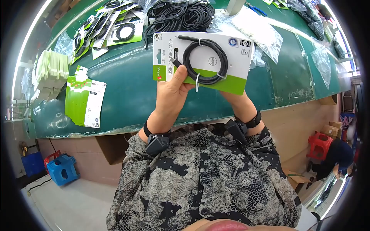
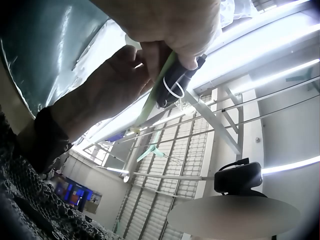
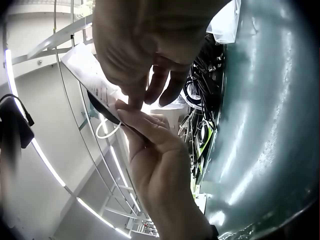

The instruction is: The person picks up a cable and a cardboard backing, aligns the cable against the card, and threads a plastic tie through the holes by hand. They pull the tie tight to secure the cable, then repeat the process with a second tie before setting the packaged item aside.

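Observation:
My left hand (image 1: pixel 171 94) grips a white and green cable packaging card (image 1: pixel 239 63) at its lower left, the thumb lying on its front. The card is held up above the green table (image 1: pixel 135 92). On its face lies a coiled black USB-C cable (image 1: pixel 221 57), bound by white ties (image 1: pixel 197 82) at the top and bottom of the coil. Behind the card is my right hand (image 1: pixel 235 99), its fingers hidden in the head view. The right wrist view shows the right fingers (image 3: pixel 159 85) bent down at the card's back, close to the left fingertips; I cannot tell what they hold.
Loose black cables (image 1: pixel 181 17) lie heaped behind the card. To the left are carded cables (image 1: pixel 125 32), a stack of folded cards (image 1: pixel 54 71) and fanned flat cards (image 1: pixel 83 100). Clear plastic bags (image 1: pixel 254 29) lie at the back right. A blue stool (image 1: pixel 63 169) stands on the floor.

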